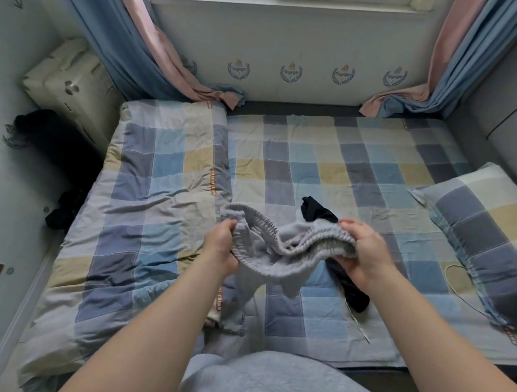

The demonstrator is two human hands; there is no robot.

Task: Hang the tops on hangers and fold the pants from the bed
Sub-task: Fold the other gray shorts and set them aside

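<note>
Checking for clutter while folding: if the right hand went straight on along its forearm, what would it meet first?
Beyond the grey pants it grips, the right hand would probably meet the black garment lying on the bed just past its fingers, though it might pass above it; depth is unclear.

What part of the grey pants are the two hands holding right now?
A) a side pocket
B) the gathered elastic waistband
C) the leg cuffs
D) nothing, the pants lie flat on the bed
B: the left hand and the right hand each grip the ribbed waistband of the grey pants, lifted above the bed.
</note>
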